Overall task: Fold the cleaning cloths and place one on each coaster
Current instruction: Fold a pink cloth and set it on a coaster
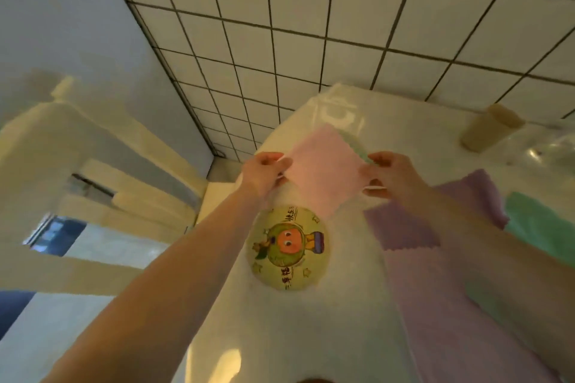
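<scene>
A pink cleaning cloth (323,165) hangs stretched between both hands above the white table (311,336). My left hand (264,172) pinches its left edge and my right hand (389,174) pinches its right edge. Just below the cloth a round yellow coaster (287,247) with a cartoon print lies on the table. To the right lie a purple cloth (413,224), a second, paler purple cloth (451,305) nearer me, and a green cloth (541,224). A strip of another green cloth (354,141) shows behind the pink one.
A beige cylindrical container (488,130) lies tipped at the back right beside clear plastic wrap (547,149). A tiled wall stands behind the table. A cream wooden chair (93,165) stands to the left of the table's edge.
</scene>
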`<action>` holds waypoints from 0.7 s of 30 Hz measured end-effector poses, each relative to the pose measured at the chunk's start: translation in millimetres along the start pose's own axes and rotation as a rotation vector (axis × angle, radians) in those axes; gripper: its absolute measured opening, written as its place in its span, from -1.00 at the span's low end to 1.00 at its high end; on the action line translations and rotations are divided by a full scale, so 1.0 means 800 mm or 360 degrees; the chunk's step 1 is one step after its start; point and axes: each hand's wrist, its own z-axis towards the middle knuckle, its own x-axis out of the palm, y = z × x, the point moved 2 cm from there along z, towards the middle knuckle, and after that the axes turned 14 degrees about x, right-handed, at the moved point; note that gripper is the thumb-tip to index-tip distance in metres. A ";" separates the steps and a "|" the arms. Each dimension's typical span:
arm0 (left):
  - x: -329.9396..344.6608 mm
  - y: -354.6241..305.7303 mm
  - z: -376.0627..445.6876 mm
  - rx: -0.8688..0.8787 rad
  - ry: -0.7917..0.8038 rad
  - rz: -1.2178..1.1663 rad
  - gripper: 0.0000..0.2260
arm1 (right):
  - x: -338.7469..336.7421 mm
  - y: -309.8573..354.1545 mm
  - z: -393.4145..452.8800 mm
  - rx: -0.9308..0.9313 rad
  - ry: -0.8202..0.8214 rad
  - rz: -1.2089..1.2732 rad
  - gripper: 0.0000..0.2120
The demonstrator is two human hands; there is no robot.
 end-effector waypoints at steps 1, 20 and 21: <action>0.012 -0.002 0.019 0.0033 0.0023 0.0065 -0.80 | -0.004 0.002 0.015 0.0009 -0.0030 0.0027 -0.79; 0.064 0.008 0.099 0.0632 0.0024 0.1331 -0.71 | -0.044 -0.030 0.090 0.0066 -0.0693 -0.0207 -0.78; 0.067 0.005 0.089 0.0698 0.0065 0.1376 -0.73 | -0.054 -0.033 0.081 0.0051 -0.0674 -0.0175 -0.79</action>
